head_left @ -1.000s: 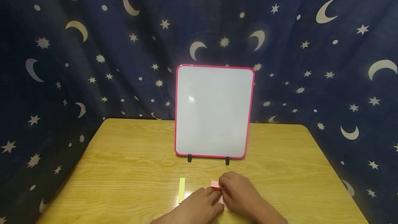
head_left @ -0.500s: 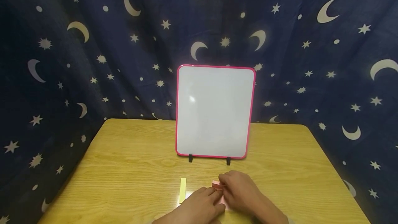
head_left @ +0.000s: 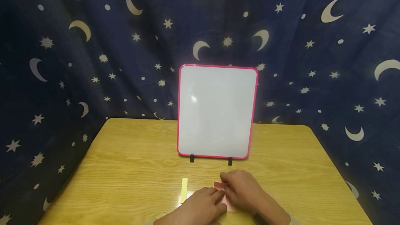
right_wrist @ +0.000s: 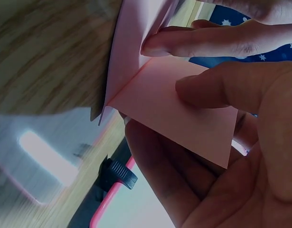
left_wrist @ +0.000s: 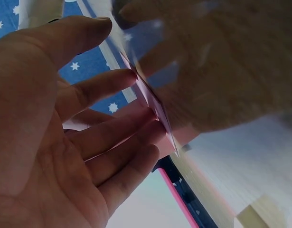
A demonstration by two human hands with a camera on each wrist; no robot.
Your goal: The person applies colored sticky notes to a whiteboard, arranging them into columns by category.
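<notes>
A sheet of pink paper (head_left: 228, 204) lies on the table under both hands, with one end bent up along a crease. My right hand (head_left: 245, 191) pinches the raised flap (right_wrist: 202, 123) between thumb and fingers, as the right wrist view shows. My left hand (head_left: 200, 205) rests its extended fingers on the flat part beside the crease. In the left wrist view the pink paper (left_wrist: 155, 105) appears edge-on at those fingertips. Much of the sheet is hidden by the hands in the head view.
A narrow yellow strip (head_left: 184, 190) lies just left of the left hand. Beyond the hands, a whiteboard (head_left: 217, 110) with a pink frame stands on black feet. A dark blue curtain (head_left: 140, 55) with moons and stars surrounds the table (head_left: 131, 162).
The raised pink flap has tilted, showing less of its lit face and looking darker. My right hand has shifted slightly away from me; the left hand stays on the paper.
</notes>
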